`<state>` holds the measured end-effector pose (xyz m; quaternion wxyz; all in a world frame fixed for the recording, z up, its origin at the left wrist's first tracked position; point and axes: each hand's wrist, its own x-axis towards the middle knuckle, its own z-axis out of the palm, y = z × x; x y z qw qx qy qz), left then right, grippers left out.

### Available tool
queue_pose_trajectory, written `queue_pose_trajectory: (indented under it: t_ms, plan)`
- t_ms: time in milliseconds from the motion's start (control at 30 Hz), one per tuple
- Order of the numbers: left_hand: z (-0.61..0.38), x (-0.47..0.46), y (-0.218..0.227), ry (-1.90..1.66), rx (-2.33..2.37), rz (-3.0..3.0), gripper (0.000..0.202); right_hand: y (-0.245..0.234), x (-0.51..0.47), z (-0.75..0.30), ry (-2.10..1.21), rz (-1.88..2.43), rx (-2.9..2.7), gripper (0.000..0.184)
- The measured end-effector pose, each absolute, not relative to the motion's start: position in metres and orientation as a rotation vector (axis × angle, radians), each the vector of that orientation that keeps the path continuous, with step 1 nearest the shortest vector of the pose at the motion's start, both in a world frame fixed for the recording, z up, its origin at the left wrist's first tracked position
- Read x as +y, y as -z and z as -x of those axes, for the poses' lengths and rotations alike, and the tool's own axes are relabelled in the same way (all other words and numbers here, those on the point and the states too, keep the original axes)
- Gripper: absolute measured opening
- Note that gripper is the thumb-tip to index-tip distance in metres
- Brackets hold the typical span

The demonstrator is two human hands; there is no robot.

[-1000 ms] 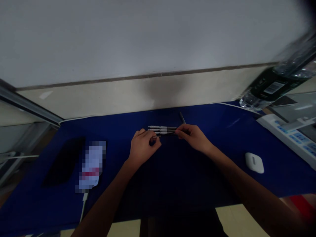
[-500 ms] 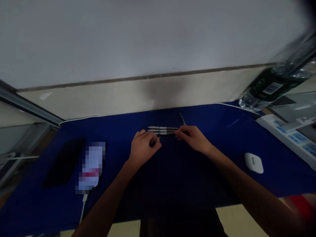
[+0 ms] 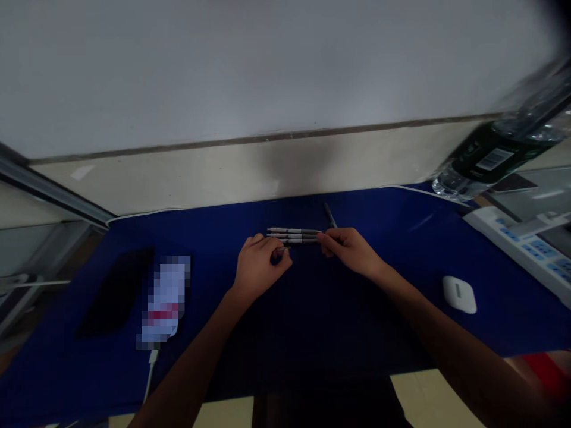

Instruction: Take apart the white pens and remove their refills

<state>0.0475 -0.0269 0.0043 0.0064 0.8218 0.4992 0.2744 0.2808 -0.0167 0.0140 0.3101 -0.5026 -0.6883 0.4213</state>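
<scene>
Three white-and-grey pens (image 3: 293, 235) lie side by side in a tight row, held level above the blue mat. My right hand (image 3: 350, 249) grips their right ends between thumb and fingers. My left hand (image 3: 259, 267) is curled close under their left ends, pinching a small dark object (image 3: 277, 255) whose shape is partly hidden by my fingers. Just beyond my right hand, a dark pen (image 3: 330, 214) lies apart on the mat.
The blue desk mat (image 3: 214, 362) holds a black phone (image 3: 118, 292), a pixelated white packet (image 3: 165, 300) and a white earbud case (image 3: 459, 294). A white power strip (image 3: 520, 249) and a blurred water bottle (image 3: 495, 157) stand at right, before a pale wall.
My hands and the pens stay almost in place. My right hand has shifted slightly downward in the view.
</scene>
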Motion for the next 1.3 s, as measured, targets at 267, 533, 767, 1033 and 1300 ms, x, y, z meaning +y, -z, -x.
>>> queue_pose_trajectory:
  t_ms: [267, 533, 767, 1033, 1300]
  plan:
    - [-0.046, -0.026, -0.005, -0.833, 1.574, -2.554, 0.017, -0.013, -0.018, -0.279, -1.088, 1.271, -1.718, 0.024]
    - [-0.046, -0.027, -0.006, -0.822, 1.551, -2.573, 0.016, -0.015, -0.018, -0.28, -1.02, 1.297, -1.819, 0.028]
    - [-0.048, -0.028, -0.007, -0.739, 1.449, -2.561, 0.014, -0.017, -0.022, -0.276, -0.886, 1.229, -1.912, 0.021]
    - [-0.055, -0.031, 0.003, -0.648, 1.376, -2.585, 0.017, -0.01, -0.029, -0.265, -0.832, 1.198, -2.032, 0.026]
    - [-0.053, -0.031, -0.001, -0.764, 1.357, -2.603, 0.018, -0.024, -0.019, -0.285, -0.858, 1.306, -1.928, 0.043]
